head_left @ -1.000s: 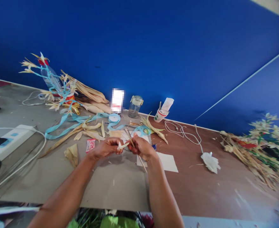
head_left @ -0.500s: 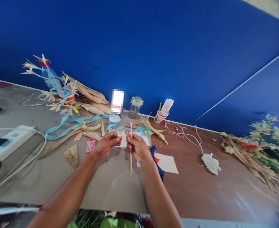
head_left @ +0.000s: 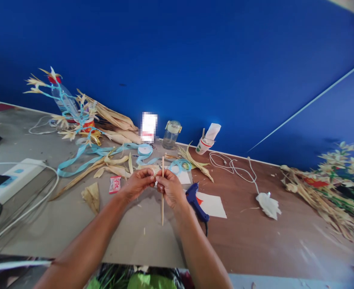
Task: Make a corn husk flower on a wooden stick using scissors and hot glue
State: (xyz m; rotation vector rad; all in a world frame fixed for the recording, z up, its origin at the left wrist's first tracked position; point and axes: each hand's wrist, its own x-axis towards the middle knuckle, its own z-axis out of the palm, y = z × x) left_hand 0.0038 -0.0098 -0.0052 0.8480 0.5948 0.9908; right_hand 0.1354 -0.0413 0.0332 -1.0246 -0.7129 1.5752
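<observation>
At the far edge of the worktop (head_left: 135, 241), a white paper cup with a red band and green marks (head_left: 201, 146) leans to the right, holding a folded white paper (head_left: 213, 131) and a short stick-like piece. To its left stands a clear jar with a cream lid (head_left: 171, 138); its contents cannot be made out. At far left, a clear plastic bottle with a red cap (head_left: 63, 96) tilts behind pale husk flowers on blue-wrapped stems (head_left: 82, 116).

A slender pale wooden stick (head_left: 162, 210) is clamped in the right hand's (head_left: 171, 190) grip, its far end above the fingers and its longer near end below them. The left hand's (head_left: 139, 182) grip is pinched on a small pale piece (head_left: 154, 170), mostly hidden by the fingers, just left of the stick.

Both forearms reach in from the near edge and converge, the fingertips of the two hands meeting or nearly so. The fingers are curled, thumbs toward each other. Just right of the right wrist lies a dark blue glue gun with a red-orange trigger (head_left: 196, 201), beside a white paper sheet (head_left: 215, 205).
</observation>
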